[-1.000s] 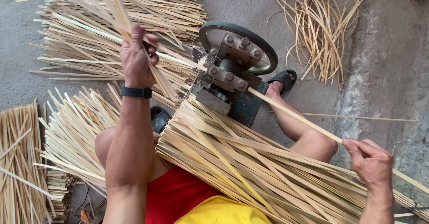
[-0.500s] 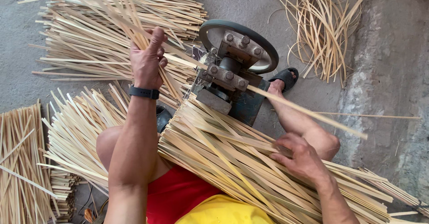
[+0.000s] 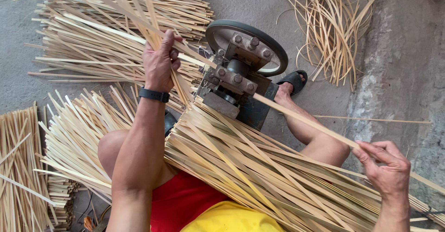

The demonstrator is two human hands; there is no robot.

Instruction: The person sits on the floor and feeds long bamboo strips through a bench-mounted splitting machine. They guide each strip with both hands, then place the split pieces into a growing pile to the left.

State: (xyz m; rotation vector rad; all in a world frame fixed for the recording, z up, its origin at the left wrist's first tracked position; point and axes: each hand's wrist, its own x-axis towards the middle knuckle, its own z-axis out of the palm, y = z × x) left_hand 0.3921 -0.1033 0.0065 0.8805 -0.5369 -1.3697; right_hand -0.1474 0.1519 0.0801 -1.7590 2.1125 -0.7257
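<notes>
Left hand (image 3: 160, 63) raised, grip closed on split strips (image 3: 153, 33) — right hand (image 3: 384, 167) pinching one bamboo strip (image 3: 306, 121).

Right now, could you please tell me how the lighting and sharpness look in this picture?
Head view: soft, even daylight, no harsh shadows or glare; the metal machine and bamboo strips are sharp; the left hand and right hand show little blur; slight wide-angle distortion at edges.

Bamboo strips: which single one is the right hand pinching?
The long strip running from the metal splitting machine to the right hand. It alone spans the open gap above the lap bundle, while the others lie bunched or piled.
</notes>
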